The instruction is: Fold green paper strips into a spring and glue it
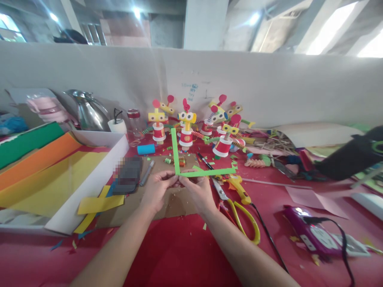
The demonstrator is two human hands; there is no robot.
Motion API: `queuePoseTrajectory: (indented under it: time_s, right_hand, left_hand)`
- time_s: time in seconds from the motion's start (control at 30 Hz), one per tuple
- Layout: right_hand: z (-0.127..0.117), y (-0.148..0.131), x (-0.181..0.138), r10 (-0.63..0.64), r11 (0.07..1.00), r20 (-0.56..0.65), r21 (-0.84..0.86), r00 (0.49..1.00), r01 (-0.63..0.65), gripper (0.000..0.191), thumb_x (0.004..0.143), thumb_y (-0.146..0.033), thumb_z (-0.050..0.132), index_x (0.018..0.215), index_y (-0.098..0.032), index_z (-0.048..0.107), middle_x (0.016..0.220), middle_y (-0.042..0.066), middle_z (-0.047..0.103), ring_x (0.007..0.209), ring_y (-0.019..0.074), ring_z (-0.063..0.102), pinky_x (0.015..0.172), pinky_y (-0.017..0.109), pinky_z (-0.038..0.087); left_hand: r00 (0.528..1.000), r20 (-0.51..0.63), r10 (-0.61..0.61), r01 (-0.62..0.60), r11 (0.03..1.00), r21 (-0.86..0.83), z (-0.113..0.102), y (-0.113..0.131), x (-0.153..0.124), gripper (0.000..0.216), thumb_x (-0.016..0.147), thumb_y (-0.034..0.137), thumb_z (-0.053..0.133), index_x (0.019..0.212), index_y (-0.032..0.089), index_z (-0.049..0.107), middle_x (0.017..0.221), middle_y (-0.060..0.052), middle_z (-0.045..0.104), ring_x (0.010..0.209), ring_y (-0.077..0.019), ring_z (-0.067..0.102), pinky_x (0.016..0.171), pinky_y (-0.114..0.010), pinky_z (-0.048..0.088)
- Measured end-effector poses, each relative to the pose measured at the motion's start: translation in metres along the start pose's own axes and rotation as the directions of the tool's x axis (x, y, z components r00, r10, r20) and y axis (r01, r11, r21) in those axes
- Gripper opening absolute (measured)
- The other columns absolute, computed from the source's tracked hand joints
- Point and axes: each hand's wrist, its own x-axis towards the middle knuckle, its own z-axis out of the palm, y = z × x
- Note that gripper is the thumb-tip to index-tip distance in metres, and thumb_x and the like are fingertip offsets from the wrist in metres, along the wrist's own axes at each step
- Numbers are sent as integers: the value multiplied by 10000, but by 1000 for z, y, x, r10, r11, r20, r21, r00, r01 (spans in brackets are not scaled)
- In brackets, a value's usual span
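My left hand (157, 190) and my right hand (200, 192) meet above a brown cardboard sheet (176, 205) on the red table. Both pinch the corner where two green paper strips (206, 172) join at a right angle. One strip rises away from me, the other runs to the right. Yellow-handled scissors (243, 215) lie just right of my right hand. Behind the strips stand several paper-cup figures (187, 127) with yellow heads, red antennae and coiled paper arms.
A white box (89, 183) with orange, yellow and green paper sheets fills the left. A dark phone (128, 175), a blue roll (146, 149), a metal kettle (88, 111) and a purple device (311, 233) with a cable lie around. Paper scraps and sticks clutter the right.
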Motion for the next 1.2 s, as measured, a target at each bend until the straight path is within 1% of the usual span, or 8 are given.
queuePoseTrajectory:
  time_s: [0.13, 0.23, 0.43, 0.57, 0.63, 0.8, 1.0, 1.2]
  right_hand:
    - [-4, 5, 3, 63, 992, 44, 103, 997, -68, 116, 708, -247, 683, 780, -165, 646, 678, 4, 666, 616, 132, 611, 648, 269, 490]
    - [-7, 9, 6, 50, 990, 70, 130, 996, -59, 105, 741, -255, 659, 797, -167, 646, 711, 14, 670, 633, 134, 610, 661, 273, 486]
    - [-6, 7, 4, 32, 997, 70, 63, 997, -36, 51, 729, -218, 645, 755, -174, 639, 699, 4, 651, 641, 143, 601, 665, 278, 484]
    - [-4, 3, 2, -43, 997, 84, -61, 996, 48, 52, 719, -203, 652, 762, -179, 636, 691, -10, 626, 662, 147, 596, 672, 275, 479]
    - [-4, 3, 1, -63, 994, 90, -79, 994, 70, 59, 722, -205, 652, 771, -184, 626, 703, -13, 622, 681, 150, 597, 685, 278, 479]
    - [-4, 7, 0, -17, 995, 45, -94, 999, 21, 97, 721, -226, 667, 780, -192, 598, 690, -25, 609, 653, 136, 580, 637, 258, 461]
    - [-3, 9, 1, -5, 995, 31, -95, 1000, 8, 129, 723, -247, 676, 767, -191, 568, 665, -27, 609, 625, 127, 573, 604, 245, 451]
    - [-3, 6, 2, 60, 997, 72, -54, 996, -56, 138, 717, -270, 677, 767, -183, 583, 587, -33, 589, 546, 122, 568, 546, 245, 468]
  left_hand:
    - [999, -42, -31, 28, 996, -85, 0, 0, 2, 219, 558, 223, 811, 744, 133, 740, 691, -31, 699, 591, -89, 596, 615, -199, 478]
    - [997, -68, -47, 40, 994, -103, 1, -2, 2, 214, 539, 211, 815, 717, 122, 737, 701, -45, 705, 612, -106, 624, 628, -206, 491]
    - [993, -105, -54, 43, 993, -108, 1, -4, 2, 238, 466, 213, 844, 651, 117, 729, 625, -43, 683, 571, -120, 625, 603, -222, 495]
    - [991, -131, -30, 17, 995, -95, 1, -4, 1, 233, 454, 231, 850, 618, 127, 720, 609, -35, 671, 550, -116, 606, 603, -237, 490]
    - [991, -132, -16, 7, 997, -74, 1, -4, 1, 217, 463, 236, 844, 608, 133, 720, 595, -29, 662, 543, -112, 590, 599, -239, 480]
    - [986, -154, 60, -58, 998, 17, 1, -9, 3, 117, 551, 211, 782, 641, 151, 737, 591, -16, 658, 553, -99, 551, 573, -222, 421]
    - [976, -206, -72, 44, 990, -136, 0, -14, 6, 192, 459, 185, 800, 633, 151, 729, 619, -28, 677, 593, -122, 568, 600, -242, 409]
    - [977, -206, -59, 45, 996, -74, 0, -10, 4, 197, 493, 236, 808, 640, 135, 725, 598, -21, 646, 577, -108, 536, 570, -235, 376]
